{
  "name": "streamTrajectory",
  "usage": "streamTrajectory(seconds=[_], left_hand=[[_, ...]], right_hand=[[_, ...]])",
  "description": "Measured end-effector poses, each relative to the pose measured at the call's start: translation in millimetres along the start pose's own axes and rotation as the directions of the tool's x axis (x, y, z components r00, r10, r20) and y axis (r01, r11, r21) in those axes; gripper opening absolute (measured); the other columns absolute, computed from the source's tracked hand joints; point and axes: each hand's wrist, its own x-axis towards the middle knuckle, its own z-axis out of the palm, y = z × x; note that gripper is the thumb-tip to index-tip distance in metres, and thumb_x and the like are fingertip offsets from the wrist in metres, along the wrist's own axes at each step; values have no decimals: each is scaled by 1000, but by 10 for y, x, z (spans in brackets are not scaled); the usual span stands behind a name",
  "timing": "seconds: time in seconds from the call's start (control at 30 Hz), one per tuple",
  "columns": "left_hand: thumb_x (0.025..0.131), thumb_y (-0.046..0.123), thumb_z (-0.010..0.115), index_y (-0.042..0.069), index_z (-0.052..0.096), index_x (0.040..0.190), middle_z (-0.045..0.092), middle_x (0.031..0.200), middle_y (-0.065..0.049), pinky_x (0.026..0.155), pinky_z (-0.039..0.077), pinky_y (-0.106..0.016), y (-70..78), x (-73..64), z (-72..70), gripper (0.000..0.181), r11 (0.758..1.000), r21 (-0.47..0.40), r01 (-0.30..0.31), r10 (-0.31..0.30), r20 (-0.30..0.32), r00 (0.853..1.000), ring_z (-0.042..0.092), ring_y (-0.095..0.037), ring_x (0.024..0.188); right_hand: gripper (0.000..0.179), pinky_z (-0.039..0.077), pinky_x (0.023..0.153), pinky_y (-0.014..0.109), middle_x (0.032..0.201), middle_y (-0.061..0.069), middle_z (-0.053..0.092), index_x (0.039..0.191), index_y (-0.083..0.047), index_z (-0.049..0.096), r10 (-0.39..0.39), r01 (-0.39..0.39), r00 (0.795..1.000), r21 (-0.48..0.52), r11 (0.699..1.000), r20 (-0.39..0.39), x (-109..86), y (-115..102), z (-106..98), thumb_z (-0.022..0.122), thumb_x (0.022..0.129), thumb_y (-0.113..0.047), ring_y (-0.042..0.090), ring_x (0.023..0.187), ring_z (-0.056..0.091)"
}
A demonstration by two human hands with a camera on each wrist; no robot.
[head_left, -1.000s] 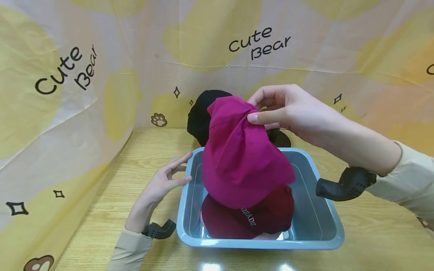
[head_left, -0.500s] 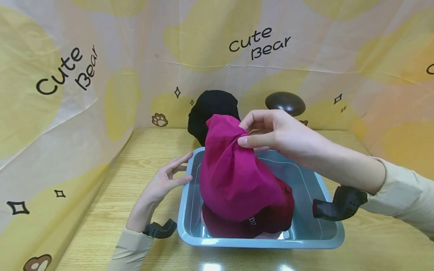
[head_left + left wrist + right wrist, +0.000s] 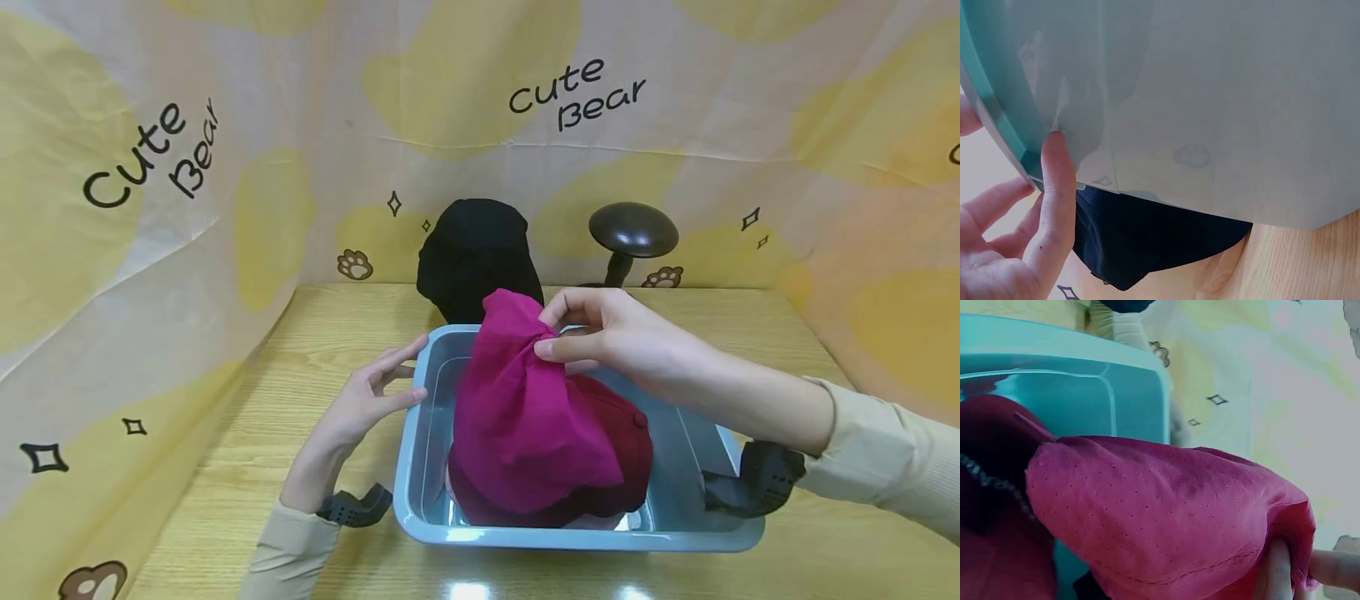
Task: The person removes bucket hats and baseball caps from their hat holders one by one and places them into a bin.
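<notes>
Over the light blue plastic basin [image 3: 577, 540], my right hand [image 3: 600, 333] pinches a magenta cap [image 3: 525, 433] by its gathered top edge. The cap hangs down into the basin and overlaps a dark red cap [image 3: 630, 442] lying there. In the right wrist view, the perforated fabric of the magenta cap [image 3: 1147, 506] fills the middle, with fingers at its bunched end. My left hand [image 3: 367, 396] touches the basin's left rim with fingers extended. In the left wrist view, one finger of the left hand [image 3: 1016, 237] lies along the basin's outer wall [image 3: 1210, 125].
Behind the basin a black cap [image 3: 480, 254] sits raised at the back of the wooden table [image 3: 337, 317]. To its right stands a dark, round-topped hat stand [image 3: 633, 229]. A printed cloth [image 3: 450, 100] hangs behind and to the sides.
My right hand has lowered the magenta cap into the basin, so it covers the lettering on the dark red cap. The bare hat stand has come into sight behind. The left hand has stayed put.
</notes>
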Motion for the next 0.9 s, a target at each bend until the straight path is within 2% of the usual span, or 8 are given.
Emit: streamTrajectory(seconds=[0.17, 0.33, 0.6, 0.9], left_hand=[[87, 19, 69, 28, 42, 146, 48, 140, -4, 100, 40, -55, 1, -7, -5, 65, 1000, 14, 0, 0, -10, 1000, 48, -29, 122], [88, 20, 69, 29, 42, 146, 47, 143, -3, 101, 39, -58, -11, -11, -6, 65, 1000, 15, 2, -2, -8, 1000, 48, -30, 123], [88, 19, 69, 29, 42, 146, 49, 141, -5, 98, 42, -50, -6, -15, 2, 65, 1000, 13, -3, 3, -3, 1000, 49, -29, 121], [87, 17, 69, 26, 41, 146, 48, 142, -6, 96, 44, -44, 4, -2, 8, 66, 1000, -8, -17, 17, 0, 1000, 50, -28, 120]], right_hand=[[24, 55, 84, 33, 91, 6, 64, 103, 1, 54, 39, -39, 999, 45, 998, -4, 11, 140, -59, 66, 88, -14, 20, 90, 64], [27, 55, 84, 31, 84, 3, 65, 105, 1, 52, 83, -83, 997, 83, 993, -3, -10, 262, -140, 66, 88, -14, 16, 86, 65], [25, 55, 84, 30, 77, -3, 63, 103, -2, 48, 159, -155, 987, 116, 981, -28, -122, 468, -275, 65, 90, -14, 12, 83, 64], [23, 55, 86, 30, 91, -2, 64, 104, -3, 51, 221, -212, 973, 139, 967, -59, -258, 709, -439, 63, 92, -18, 14, 90, 68]])
